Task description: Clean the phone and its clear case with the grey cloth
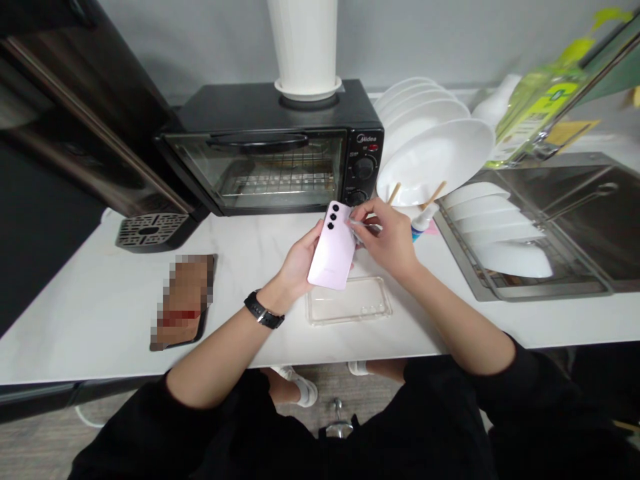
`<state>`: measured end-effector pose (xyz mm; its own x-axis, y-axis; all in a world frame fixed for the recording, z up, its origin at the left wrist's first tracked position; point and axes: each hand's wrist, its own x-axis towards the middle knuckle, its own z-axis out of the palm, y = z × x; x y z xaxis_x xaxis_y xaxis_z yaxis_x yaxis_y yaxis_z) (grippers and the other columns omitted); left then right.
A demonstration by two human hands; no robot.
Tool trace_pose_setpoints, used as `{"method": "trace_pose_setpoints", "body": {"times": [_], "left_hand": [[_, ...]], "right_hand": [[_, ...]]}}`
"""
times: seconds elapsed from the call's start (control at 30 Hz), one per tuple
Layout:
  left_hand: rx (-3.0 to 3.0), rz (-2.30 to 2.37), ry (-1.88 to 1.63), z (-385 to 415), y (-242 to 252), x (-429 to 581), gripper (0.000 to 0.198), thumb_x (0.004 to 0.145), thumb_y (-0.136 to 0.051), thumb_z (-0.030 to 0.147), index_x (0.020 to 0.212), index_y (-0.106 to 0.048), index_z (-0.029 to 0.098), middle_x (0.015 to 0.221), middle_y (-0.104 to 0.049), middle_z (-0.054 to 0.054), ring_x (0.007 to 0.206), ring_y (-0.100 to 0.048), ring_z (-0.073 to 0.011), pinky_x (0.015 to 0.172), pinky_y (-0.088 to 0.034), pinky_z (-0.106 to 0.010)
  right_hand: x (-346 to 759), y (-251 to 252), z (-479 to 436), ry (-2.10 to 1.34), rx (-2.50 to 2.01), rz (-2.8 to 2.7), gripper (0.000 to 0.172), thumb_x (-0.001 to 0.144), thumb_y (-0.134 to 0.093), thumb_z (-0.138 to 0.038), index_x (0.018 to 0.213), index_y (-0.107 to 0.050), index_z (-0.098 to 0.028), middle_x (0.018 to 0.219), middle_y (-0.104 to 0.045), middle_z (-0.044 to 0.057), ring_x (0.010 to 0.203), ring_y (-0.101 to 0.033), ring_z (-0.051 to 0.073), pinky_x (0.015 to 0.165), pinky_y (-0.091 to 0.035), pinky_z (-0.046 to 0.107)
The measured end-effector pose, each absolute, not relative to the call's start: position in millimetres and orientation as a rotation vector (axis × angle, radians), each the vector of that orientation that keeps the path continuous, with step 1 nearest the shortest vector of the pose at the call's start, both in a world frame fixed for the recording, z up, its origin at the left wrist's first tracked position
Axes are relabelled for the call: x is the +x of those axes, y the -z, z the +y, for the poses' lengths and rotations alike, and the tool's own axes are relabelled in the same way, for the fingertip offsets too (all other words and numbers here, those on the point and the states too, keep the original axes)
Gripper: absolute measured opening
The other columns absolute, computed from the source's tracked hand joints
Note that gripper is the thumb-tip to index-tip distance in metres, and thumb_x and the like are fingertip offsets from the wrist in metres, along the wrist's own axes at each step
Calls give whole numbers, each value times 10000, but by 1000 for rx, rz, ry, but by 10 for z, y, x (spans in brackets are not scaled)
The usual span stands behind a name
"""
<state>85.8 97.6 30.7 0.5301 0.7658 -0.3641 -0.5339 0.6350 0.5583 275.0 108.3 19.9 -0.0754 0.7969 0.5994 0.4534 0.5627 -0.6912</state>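
A pale pink smartphone [332, 250] is gripped by my left hand [300, 263], its back with three camera lenses facing up. My fingers wrap its left side and lower edge. At the phone's upper right edge, my right hand [387, 237] pinches a thin whitish piece [360, 227], too small to name for certain. Just below the phone, a clear phone case [350, 308] lies flat on the white counter [270, 233]. Beside my right hand stands a small white and blue bottle [424, 221], partly hidden by the hand.
A black toaster oven [270, 160] with a white pot [306, 47] on top stands behind my hands. Another phone [185, 300] lies at left near a dark machine [155, 227]. White plates [435, 160], bowls [510, 260] and a green soap bottle [535, 113] fill the right by the sink.
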Motion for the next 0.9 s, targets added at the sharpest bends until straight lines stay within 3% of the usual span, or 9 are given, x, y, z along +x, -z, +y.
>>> {"method": "trace_pose_setpoints", "body": {"times": [0.17, 0.27, 0.57, 0.77, 0.9], "left_hand": [[488, 555, -617, 956, -239, 893, 576, 1141, -352, 485, 1479, -650, 125, 1162, -834, -198, 882, -848, -295, 681, -671, -360], [513, 561, -583, 950, -236, 911, 605, 1146, -314, 495, 1498, -632, 120, 1208, -825, -209, 907, -852, -306, 663, -664, -352], [455, 612, -675, 936, -237, 932, 524, 1140, -407, 491, 1295, -744, 121, 946, -842, -126, 705, -803, -227, 735, -654, -356], [356, 606, -800, 958, -216, 946, 441, 1090, -569, 492, 1132, -793, 115, 783, -797, -59, 647, -761, -176, 749, -624, -291], [364, 624, -850, 959, -225, 944, 546, 1130, -444, 507, 1216, -789, 92, 886, -833, -92, 817, -812, -210, 857, -639, -317]], "right_hand": [[2732, -232, 1058, -333, -1076, -1611, 104, 983, -699, -303, 929, -621, -259, 964, -763, 17, 901, -724, 196, 863, -632, 380], [2695, -246, 1033, -369, -1048, -1573, 122, 981, -715, -302, 923, -617, -257, 964, -763, 15, 922, -736, 192, 872, -638, 369], [2585, -217, 931, -432, -996, -1584, 160, 978, -725, -343, 932, -594, -262, 1000, -750, 13, 950, -729, 184, 847, -649, 338], [2476, -181, 825, -508, -805, -2013, 120, 1013, -673, -309, 929, -609, -251, 929, -745, 21, 848, -705, 181, 795, -574, 328], [2443, -202, 772, -449, -561, -2259, 134, 1069, -605, -270, 939, -617, -242, 938, -762, 33, 895, -713, 184, 813, -534, 317]]}}
